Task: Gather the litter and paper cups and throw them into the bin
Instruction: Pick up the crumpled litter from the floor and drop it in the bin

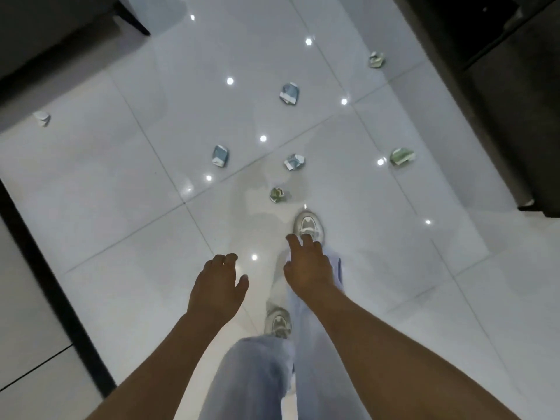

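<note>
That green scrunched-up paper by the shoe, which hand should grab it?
Probably the right hand: it reaches forward above the white shoe, nearest the green crumpled paper. The left hand hangs farther back, empty.

Both bare hands hang empty, fingers loosely curled, over the glossy white tiled floor [121, 207]: left hand [218, 283], right hand [309, 265]. Ahead of the right hand lies a crumpled green paper wad [278, 195]; farther off, crushed blue-white paper cups [220, 156] [289, 93].

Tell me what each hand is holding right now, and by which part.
Nothing is held. The left hand and right hand both hang empty with loosely curled fingers above the floor; the crumpled cups, such as the nearest one, lie untouched.
</note>
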`<action>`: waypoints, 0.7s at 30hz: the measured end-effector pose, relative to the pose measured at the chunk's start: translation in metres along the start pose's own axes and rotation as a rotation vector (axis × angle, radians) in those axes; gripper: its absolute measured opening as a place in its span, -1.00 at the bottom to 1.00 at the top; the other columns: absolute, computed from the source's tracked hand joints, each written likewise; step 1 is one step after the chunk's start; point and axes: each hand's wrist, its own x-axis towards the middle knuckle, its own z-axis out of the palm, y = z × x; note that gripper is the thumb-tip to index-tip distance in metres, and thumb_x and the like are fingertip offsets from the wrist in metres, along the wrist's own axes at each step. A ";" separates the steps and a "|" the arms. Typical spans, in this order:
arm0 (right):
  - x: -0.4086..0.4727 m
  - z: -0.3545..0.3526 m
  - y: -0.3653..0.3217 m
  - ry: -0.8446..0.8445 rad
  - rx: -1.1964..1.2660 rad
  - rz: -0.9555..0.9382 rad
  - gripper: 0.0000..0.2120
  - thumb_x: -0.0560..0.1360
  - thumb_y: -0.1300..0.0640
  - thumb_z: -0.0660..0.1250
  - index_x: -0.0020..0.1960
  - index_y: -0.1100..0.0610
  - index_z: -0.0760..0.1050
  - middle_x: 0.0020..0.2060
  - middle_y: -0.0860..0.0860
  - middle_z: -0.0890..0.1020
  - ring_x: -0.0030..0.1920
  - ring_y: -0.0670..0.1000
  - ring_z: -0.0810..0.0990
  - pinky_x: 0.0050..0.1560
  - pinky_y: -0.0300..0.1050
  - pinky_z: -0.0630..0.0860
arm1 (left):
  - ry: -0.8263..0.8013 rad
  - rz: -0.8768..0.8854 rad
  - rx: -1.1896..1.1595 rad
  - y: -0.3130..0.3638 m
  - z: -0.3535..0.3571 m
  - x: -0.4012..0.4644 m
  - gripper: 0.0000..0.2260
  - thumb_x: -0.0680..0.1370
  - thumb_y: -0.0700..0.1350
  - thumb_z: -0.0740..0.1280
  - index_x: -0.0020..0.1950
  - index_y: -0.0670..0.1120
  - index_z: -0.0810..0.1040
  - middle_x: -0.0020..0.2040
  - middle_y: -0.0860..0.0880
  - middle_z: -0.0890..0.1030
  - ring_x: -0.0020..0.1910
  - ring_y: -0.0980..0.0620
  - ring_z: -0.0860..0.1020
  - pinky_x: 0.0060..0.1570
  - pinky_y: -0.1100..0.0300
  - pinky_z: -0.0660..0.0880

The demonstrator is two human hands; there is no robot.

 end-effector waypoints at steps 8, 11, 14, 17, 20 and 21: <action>0.136 -0.033 -0.011 -0.066 -0.115 -0.033 -0.53 0.51 0.22 0.21 0.41 0.09 0.24 0.31 0.10 0.35 0.27 0.15 0.37 0.11 0.03 0.48 | -0.055 -0.034 -0.068 0.007 -0.036 0.120 -0.62 0.60 0.02 0.19 0.39 -0.07 0.33 0.26 -0.06 0.46 0.25 -0.02 0.40 0.11 0.16 0.39; 0.186 -0.012 -0.003 -0.096 -0.115 -0.005 -0.48 0.50 0.24 0.21 0.44 0.06 0.22 0.32 0.09 0.33 0.26 0.14 0.35 0.06 0.01 0.47 | -0.076 -0.003 -0.076 -0.002 -0.025 0.171 -0.61 0.59 0.02 0.20 0.39 -0.09 0.34 0.26 -0.08 0.46 0.23 -0.04 0.42 0.14 0.13 0.40; 0.244 0.024 0.010 -0.111 -0.100 0.011 -0.44 0.49 0.24 0.21 0.46 0.04 0.20 0.36 0.08 0.29 0.27 0.14 0.33 0.03 0.02 0.49 | -0.092 0.040 -0.062 -0.014 0.000 0.235 -0.62 0.59 0.00 0.22 0.37 -0.11 0.36 0.26 -0.09 0.46 0.22 -0.05 0.42 0.13 0.12 0.40; 0.302 0.064 0.023 -0.119 -0.047 0.031 -0.44 0.50 0.27 0.21 0.46 0.03 0.20 0.39 0.07 0.25 0.30 0.15 0.30 0.09 0.05 0.48 | -0.114 0.071 -0.049 -0.025 0.029 0.299 -0.63 0.58 -0.03 0.24 0.35 -0.11 0.38 0.26 -0.10 0.45 0.20 -0.08 0.42 0.08 0.10 0.40; 0.361 0.113 0.036 -0.123 -0.007 0.035 -0.41 0.50 0.31 0.22 0.47 0.00 0.19 0.41 0.06 0.23 0.32 0.15 0.28 0.11 0.04 0.47 | -0.101 0.115 -0.032 -0.039 0.065 0.361 -0.64 0.57 -0.03 0.26 0.34 -0.11 0.40 0.26 -0.11 0.47 0.20 -0.09 0.42 0.08 0.09 0.40; 0.376 0.127 0.039 -0.132 0.007 0.033 -0.40 0.50 0.32 0.23 0.48 0.00 0.19 0.42 0.06 0.23 0.33 0.15 0.28 0.11 0.04 0.47 | -0.094 0.129 -0.030 -0.043 0.074 0.375 -0.63 0.57 -0.03 0.26 0.34 -0.11 0.41 0.26 -0.11 0.47 0.19 -0.08 0.43 0.08 0.11 0.40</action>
